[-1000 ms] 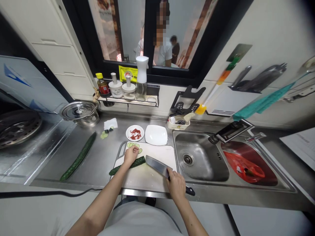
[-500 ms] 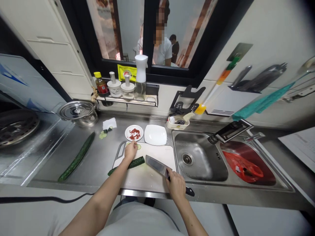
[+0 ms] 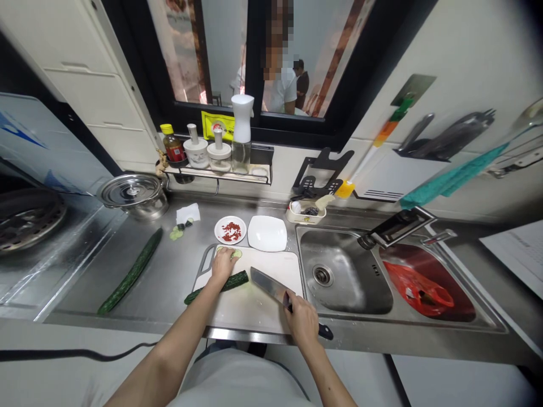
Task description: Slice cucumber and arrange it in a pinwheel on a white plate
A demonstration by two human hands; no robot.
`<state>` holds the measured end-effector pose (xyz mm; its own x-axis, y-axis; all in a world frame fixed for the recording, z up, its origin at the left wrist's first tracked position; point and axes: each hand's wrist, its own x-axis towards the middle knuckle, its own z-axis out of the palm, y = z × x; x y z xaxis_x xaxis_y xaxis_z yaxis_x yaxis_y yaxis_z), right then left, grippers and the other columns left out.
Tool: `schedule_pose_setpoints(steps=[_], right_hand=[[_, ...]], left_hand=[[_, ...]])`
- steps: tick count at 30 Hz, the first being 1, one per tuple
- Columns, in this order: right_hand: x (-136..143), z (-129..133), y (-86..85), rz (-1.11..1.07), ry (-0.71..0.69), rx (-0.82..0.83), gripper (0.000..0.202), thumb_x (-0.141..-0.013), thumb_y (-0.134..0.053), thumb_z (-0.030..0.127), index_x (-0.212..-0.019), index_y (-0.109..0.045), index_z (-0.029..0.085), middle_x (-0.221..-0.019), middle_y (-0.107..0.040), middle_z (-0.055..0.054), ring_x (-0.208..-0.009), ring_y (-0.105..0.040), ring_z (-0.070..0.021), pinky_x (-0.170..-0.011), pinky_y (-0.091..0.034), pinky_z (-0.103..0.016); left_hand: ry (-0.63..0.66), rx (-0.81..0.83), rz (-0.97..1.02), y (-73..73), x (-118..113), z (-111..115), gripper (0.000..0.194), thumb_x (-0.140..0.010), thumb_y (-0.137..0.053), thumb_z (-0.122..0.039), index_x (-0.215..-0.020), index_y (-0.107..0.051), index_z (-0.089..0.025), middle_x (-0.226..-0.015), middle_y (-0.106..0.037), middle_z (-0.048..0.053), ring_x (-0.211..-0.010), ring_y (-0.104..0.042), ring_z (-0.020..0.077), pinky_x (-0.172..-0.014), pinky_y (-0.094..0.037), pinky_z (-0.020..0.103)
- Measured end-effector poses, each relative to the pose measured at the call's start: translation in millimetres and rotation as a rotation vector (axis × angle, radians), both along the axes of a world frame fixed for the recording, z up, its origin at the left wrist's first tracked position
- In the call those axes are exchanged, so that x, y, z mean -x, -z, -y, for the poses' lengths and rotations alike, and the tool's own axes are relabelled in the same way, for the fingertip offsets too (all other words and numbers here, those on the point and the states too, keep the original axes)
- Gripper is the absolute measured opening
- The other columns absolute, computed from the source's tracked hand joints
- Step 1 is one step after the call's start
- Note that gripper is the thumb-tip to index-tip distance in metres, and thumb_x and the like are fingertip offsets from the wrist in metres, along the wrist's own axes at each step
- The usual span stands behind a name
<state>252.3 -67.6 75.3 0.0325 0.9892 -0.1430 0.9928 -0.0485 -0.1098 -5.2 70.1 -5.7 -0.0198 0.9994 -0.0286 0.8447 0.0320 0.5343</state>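
My right hand (image 3: 302, 321) is wrapped round the black handle of a kitchen knife (image 3: 268, 285), whose broad blade lies low over the white cutting board (image 3: 271, 314). Near the board's far left part, my left hand (image 3: 223, 264) has its thumb and fingers apart, with the fingertips at pale cucumber slices (image 3: 236, 254). Some of those slices are hidden by the fingers. A cut cucumber (image 3: 236, 280) lies across the board under my left wrist, its cut end facing the blade tip. Beyond the board stand a plate of chopped red pieces (image 3: 230, 230) and a white square dish (image 3: 267, 233).
A whole cucumber (image 3: 131, 274) lies on the steel counter at left, near cucumber scraps (image 3: 177, 232) and a lidded pot (image 3: 136, 195). To the right is a double sink (image 3: 345, 271) with a red plastic bag (image 3: 419, 291). A seasoning shelf (image 3: 220, 170) hangs behind. People show through the window.
My left hand has shifted slightly left and its fingers have spread from a closer bunch, showing more of the slices. The knife and cut cucumber stay nearly still.
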Motion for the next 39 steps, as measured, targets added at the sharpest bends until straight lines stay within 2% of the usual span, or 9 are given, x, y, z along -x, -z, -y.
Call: schedule_pose_setpoints(steps=[5,11,20,24,29,33,36,39], right_hand=[[3.0,-0.8,-3.4,-0.009,0.009,-0.005,0.032,-0.082,-0.052,0.017,-0.112,-0.063,0.024,-0.087,-0.070,-0.003,-0.083,-0.063,-0.0153,-0.073,-0.037,-0.023],[7.2,-2.0,-8.3,-0.038,0.044,0.038,0.035,-0.085,-0.049,0.020,-0.118,-0.062,0.022,-0.094,-0.071,-0.005,-0.088,-0.064,-0.0168,-0.076,-0.039,-0.024],[7.8,-3.8,0.3,-0.088,0.058,0.049,0.037,-0.086,-0.048,0.022,-0.121,-0.061,0.022,-0.097,-0.071,-0.006,-0.093,-0.064,-0.0176,-0.081,-0.041,-0.026],[10.7,-4.6,1.7,-0.137,0.079,0.059,0.034,-0.087,-0.047,0.024,-0.117,-0.063,0.025,-0.097,-0.071,-0.004,-0.092,-0.064,-0.0167,-0.077,-0.040,-0.024],[24.1,-8.9,-7.6,-0.199,0.163,0.118,0.032,-0.093,-0.039,0.030,-0.113,-0.063,0.025,-0.095,-0.071,-0.004,-0.086,-0.064,-0.0159,-0.069,-0.037,-0.023],[37.4,-14.0,-13.8,-0.248,0.166,0.152,0.031,-0.095,-0.034,0.028,-0.103,-0.064,0.023,-0.087,-0.071,-0.003,-0.080,-0.064,-0.0150,-0.063,-0.034,-0.023],[45.2,-16.7,-13.1,-0.270,0.119,0.156,0.031,-0.096,-0.033,0.027,-0.102,-0.062,0.020,-0.090,-0.071,-0.004,-0.080,-0.064,-0.0150,-0.063,-0.033,-0.023],[50.4,-18.1,-10.4,-0.270,0.080,0.181,0.030,-0.097,-0.033,0.027,-0.105,-0.060,0.018,-0.092,-0.071,-0.006,-0.082,-0.064,-0.0153,-0.064,-0.032,-0.023]], left_hand=[[0.008,-0.003,0.016,3.9,1.5,-0.6,0.025,-0.084,-0.056,-0.022,-0.105,-0.068,-0.017,-0.107,-0.065,0.011,-0.106,-0.054,0.0236,-0.092,-0.040,0.034],[-0.013,-0.028,0.091,0.2,1.6,4.0,0.025,-0.083,-0.056,-0.019,-0.105,-0.068,-0.016,-0.109,-0.066,0.011,-0.106,-0.056,0.0230,-0.092,-0.042,0.035],[-0.053,-0.026,0.145,-8.8,5.7,32.1,0.020,-0.082,-0.058,-0.024,-0.097,-0.070,-0.020,-0.101,-0.069,0.006,-0.094,-0.061,0.0212,-0.085,-0.047,0.033],[-0.020,-0.061,0.175,-9.9,8.5,45.3,0.019,-0.085,-0.054,-0.028,-0.094,-0.069,-0.021,-0.098,-0.069,0.006,-0.091,-0.061,0.0201,-0.084,-0.047,0.032],[0.054,-0.137,0.172,-17.6,5.7,63.9,0.023,-0.089,-0.049,-0.035,-0.093,-0.068,-0.022,-0.096,-0.068,0.006,-0.094,-0.059,0.0216,-0.087,-0.045,0.035],[0.185,-0.140,0.117,-22.4,-0.3,80.1,0.026,-0.083,-0.061,-0.040,-0.103,-0.065,-0.024,-0.103,-0.065,0.006,-0.101,-0.056,0.0236,-0.090,-0.042,0.037],[0.254,-0.104,0.079,-20.3,-2.2,85.4,0.037,-0.075,-0.070,-0.033,-0.111,-0.062,-0.026,-0.110,-0.062,0.007,-0.106,-0.053,0.0252,-0.093,-0.040,0.039],[0.265,-0.088,0.064,-16.1,-0.2,82.7,0.038,-0.077,-0.065,-0.022,-0.114,-0.060,-0.026,-0.111,-0.061,0.006,-0.106,-0.053,0.0244,-0.092,-0.040,0.038]])
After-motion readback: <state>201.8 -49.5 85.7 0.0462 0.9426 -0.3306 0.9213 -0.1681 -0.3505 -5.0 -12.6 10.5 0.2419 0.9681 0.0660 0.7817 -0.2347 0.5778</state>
